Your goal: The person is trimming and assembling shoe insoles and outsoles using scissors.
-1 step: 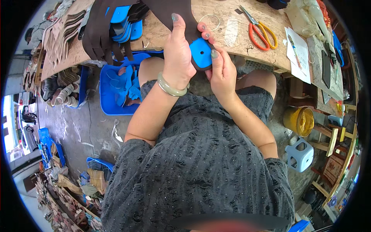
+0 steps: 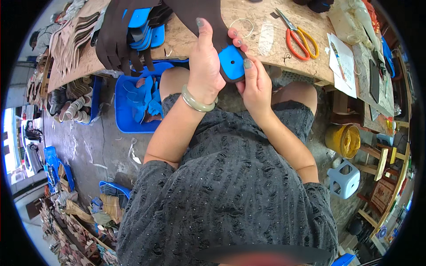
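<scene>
**Both hands clamped on a blue-and-brown cut piece at the bench edge**

I see my left hand (image 2: 205, 66) and right hand (image 2: 254, 86) meeting just in front of the worn wooden workbench (image 2: 266, 40), above my lap. Between them sits a flat piece with a bright blue rounded face on dark brown material (image 2: 231, 62). My left hand is closed on the brown strip that runs up from it, thumb pointing toward the bench. My right hand pinches the piece's lower edge, fingertips pressed on the blue face and the brown rim.

On the bench to my right lie orange-handled scissors (image 2: 298, 37), well apart from the hands. To my left, a pile of similar blue and brown cut pieces (image 2: 137, 26) lies on the benchtop, and below it a blue plastic tray (image 2: 126, 111) on the floor holds more blue pieces.
</scene>
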A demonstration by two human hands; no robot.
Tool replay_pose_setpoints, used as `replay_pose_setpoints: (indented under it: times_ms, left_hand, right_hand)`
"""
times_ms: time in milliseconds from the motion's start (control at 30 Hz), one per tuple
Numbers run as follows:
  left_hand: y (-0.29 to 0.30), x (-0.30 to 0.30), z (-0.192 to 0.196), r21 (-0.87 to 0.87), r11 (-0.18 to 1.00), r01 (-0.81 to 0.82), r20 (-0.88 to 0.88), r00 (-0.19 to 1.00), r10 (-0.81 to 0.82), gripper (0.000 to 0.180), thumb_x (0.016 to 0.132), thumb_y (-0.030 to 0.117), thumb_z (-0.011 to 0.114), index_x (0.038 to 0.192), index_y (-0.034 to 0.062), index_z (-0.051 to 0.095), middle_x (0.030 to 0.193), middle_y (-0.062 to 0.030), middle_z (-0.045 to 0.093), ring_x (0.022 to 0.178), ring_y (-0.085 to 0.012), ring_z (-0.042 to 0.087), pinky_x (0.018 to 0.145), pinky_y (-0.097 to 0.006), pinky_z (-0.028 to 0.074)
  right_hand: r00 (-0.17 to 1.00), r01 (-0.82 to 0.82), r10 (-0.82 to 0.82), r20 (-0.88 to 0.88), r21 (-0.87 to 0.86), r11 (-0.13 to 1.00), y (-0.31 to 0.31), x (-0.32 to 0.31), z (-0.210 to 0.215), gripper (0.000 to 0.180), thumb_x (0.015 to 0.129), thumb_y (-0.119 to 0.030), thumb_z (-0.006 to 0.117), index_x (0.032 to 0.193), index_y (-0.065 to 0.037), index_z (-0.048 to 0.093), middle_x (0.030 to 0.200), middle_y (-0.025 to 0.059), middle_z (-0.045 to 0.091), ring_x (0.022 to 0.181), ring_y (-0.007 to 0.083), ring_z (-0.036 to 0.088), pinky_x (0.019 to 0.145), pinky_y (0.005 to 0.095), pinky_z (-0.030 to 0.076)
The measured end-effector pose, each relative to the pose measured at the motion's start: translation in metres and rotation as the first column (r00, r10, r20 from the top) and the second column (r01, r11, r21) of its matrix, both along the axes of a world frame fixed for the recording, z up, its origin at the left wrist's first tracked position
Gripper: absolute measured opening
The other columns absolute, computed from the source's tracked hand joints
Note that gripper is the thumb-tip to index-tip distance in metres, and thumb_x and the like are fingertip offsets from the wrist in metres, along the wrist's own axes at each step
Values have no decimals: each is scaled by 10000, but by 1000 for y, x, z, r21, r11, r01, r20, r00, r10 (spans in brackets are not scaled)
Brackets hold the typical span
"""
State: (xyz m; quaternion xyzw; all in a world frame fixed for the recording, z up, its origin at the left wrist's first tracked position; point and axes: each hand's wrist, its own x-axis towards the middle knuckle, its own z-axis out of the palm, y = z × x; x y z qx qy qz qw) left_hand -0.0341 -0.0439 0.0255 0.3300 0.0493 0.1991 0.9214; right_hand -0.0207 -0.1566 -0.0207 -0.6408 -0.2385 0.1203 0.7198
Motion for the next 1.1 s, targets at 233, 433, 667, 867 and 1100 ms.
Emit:
replay_pose_setpoints:
  times_ms: [233,433,667,867,1100]
  left_hand:
    - [29,0,-18,-28,989,148,86,986,-145,715,900,646,373,1281,44,435,1174,-170,579,1020,-280,600,863,-400,507]
    - [75,8,-9,436,857,-275,19,955,296,463,812,30,686,1213,33,454,1110,-89,583,999,-171,590,852,-304,505]
    - [63,14,-21,566,728,-386,7,886,464,342,806,2,676,1116,-10,533,1039,-78,625,934,-141,603,834,-280,506]
    - [50,23,-11,498,802,-329,9,927,374,456,801,81,728,1145,-35,451,1074,-135,593,937,-176,612,794,-293,535]
    - [29,17,-21,267,938,-220,-121,958,259,488,796,125,749,1091,-9,384,1033,-158,577,902,-199,624,753,-311,567]
  right_hand:
    - [944,-195,214,-253,97,976,-10,2,4,306,984,-264,468,1142,-13,544,648,-10,531,487,35,447,434,175,340]
    - [918,-282,277,-284,23,959,-32,11,1,349,980,-286,474,1183,-6,531,691,-2,550,484,38,454,435,176,357]
    - [930,-74,212,299,-412,908,-26,28,16,706,796,-349,722,1318,11,413,974,149,621,835,269,633,779,354,501]
    - [966,-255,258,-6,-181,950,2,63,34,856,739,-154,773,1408,35,274,1124,159,556,933,186,589,807,307,496]
    - [957,-271,279,-81,91,958,30,77,28,417,789,-124,732,1133,15,541,968,67,628,826,113,601,703,246,514]
